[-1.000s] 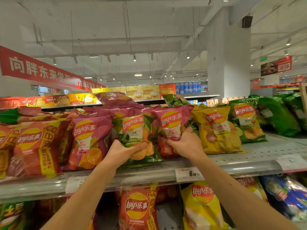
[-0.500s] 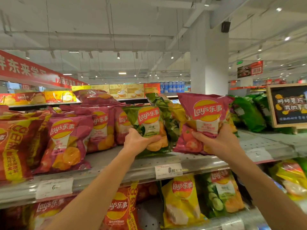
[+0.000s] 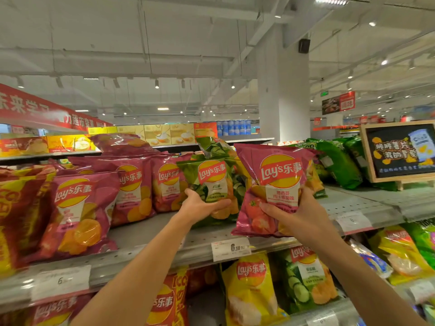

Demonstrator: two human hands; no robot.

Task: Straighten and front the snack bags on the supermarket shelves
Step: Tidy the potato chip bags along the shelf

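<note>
Head-height view, close, facing shelves point(image 3: 150, 245)

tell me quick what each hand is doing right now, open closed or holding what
Left hand: closed, gripping the green chip bag by its lower part.
Right hand: closed, gripping the pink chip bag by its lower part.

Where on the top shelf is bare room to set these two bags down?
Bare shelf lies between the pink bags on the left and the green bag in the left hand. Another bare patch lies right of the pink bag in the right hand. The left end is crowded.
</note>
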